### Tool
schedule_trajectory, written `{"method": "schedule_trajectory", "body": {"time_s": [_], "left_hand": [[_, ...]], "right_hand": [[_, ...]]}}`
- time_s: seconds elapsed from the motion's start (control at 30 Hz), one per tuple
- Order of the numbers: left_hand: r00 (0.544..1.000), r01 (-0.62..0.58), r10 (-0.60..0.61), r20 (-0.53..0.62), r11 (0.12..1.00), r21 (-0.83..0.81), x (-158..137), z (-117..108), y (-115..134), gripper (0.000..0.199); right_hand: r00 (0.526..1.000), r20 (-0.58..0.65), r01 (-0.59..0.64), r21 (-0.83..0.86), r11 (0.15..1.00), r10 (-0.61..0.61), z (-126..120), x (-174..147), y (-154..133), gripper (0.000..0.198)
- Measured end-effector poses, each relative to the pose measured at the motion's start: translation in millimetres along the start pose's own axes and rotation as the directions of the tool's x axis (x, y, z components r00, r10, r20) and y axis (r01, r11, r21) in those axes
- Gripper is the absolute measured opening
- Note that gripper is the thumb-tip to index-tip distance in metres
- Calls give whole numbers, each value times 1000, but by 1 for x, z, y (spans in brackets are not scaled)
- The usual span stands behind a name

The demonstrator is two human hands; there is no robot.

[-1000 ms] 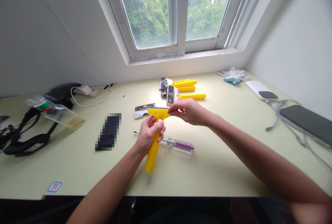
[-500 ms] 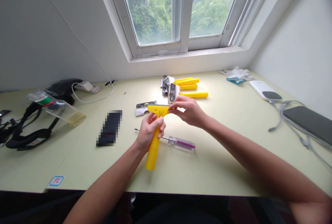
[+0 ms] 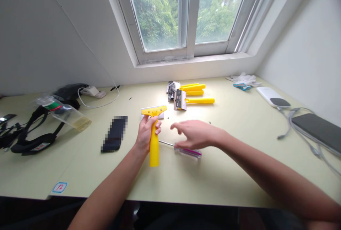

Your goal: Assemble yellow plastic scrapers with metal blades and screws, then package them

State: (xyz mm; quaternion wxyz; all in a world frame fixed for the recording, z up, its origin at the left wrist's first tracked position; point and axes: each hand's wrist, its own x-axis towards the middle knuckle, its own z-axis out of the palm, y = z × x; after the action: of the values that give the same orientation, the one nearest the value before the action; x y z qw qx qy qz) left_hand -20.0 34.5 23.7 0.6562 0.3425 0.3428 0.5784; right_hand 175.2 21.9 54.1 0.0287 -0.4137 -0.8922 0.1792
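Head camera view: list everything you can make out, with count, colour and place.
Scraper: one, yellow, centre, held
Screwdriver: one, clear-and-purple handle, right of scraper
Carded scrapers: at least four, yellow handles, back centre
Card: one, pale, behind scraper head
Small bits: at least two, colour unclear, centre
Dark panel: one, pixelated, left of scraper
Bottle: one, clear, green-and-red label, left
Strapped gear: count unclear, black, left
Charger: one, white, back left
Gloves: count unclear, white, blue trim, back right
White device: one, right
Dark slab: one, far right
Tabletop: pale yellow-green, seamed at left
Window: one, pale frame, back
Left hand: one, gripping scraper
Right hand: one, fingers apart, near screwdriver
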Motion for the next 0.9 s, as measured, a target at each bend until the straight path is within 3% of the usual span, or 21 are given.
{"method": "schedule_trajectory", "body": {"time_s": [0.07,0.17,0.3,0.4,0.47,0.5,0.53,0.57,0.63,0.7,0.73,0.8,0.9], "left_hand": [[999,-23,23,-22,1000,-9,3,-4,4,35],[997,-52,51,-49,999,-12,4,-5,11,34],[998,-35,37,-59,999,38,3,-4,16,31],[998,-30,32,-51,999,34,2,-3,15,34],[999,-25,27,-47,999,29,1,-2,11,36],[999,-28,29,-42,999,30,1,-1,9,35],[999,-35,36,-35,999,31,0,0,7,35],[999,-41,42,-23,999,34,-1,1,5,35],[999,-39,39,1,998,46,-2,2,0,34],[1000,-19,18,18,998,60,-3,3,-4,34],[1000,-11,9,25,998,63,-3,3,-6,34],[999,-1,-1,40,998,62,-4,4,-9,34],[998,7,-10,55,998,61,-5,4,-11,34]], "right_hand": [[961,275,-5,-72,997,24,0,-5,-7,45],[930,361,-23,-128,991,69,-6,-11,-2,47],[974,211,-97,68,993,81,-45,-26,23,54],[996,-22,-84,185,979,90,-79,-44,38,34],[969,-220,-68,198,978,112,-94,-54,42,30],[928,-352,-64,181,981,126,-98,-59,43,30],[857,-497,-66,157,985,136,-100,-62,43,30],[754,-642,-67,133,989,137,-100,-65,43,29],[488,-865,-46,107,993,115,-99,-68,42,25],[259,-961,22,107,994,98,-97,-68,40,20],[185,-978,57,104,993,92,-96,-67,38,19],[114,-990,97,96,991,85,-96,-64,36,16],[103,-991,98,94,991,84,-96,-62,35,15]]}}
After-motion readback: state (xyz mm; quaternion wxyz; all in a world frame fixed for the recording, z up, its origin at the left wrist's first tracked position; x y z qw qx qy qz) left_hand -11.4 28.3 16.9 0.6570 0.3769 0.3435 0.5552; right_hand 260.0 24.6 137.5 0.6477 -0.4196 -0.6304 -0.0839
